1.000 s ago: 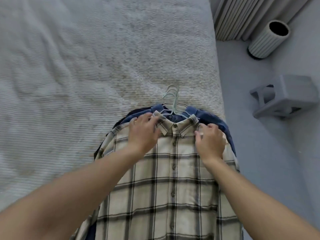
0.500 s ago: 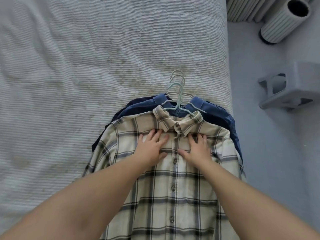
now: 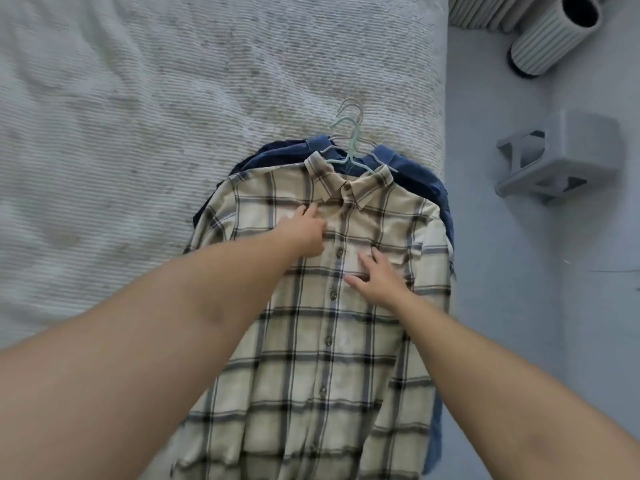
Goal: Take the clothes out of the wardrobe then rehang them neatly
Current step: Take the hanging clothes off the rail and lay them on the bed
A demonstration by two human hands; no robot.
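On bed (image 3: 138,168), one plaid shirt (image 3: 311,358) over blue shirts (image 3: 415,174), two flat hands

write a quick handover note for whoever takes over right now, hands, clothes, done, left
Left hand: open, flat on the plaid shirt near the collar.
Right hand: open, fingers spread on its chest.
Clothes: plaid shirt on top of blue shirts, all on hangers, stacked at the bed edge.
Done: clothes are out and laid down.
Left: rehang each neatly in the wardrobe, which is not in view.
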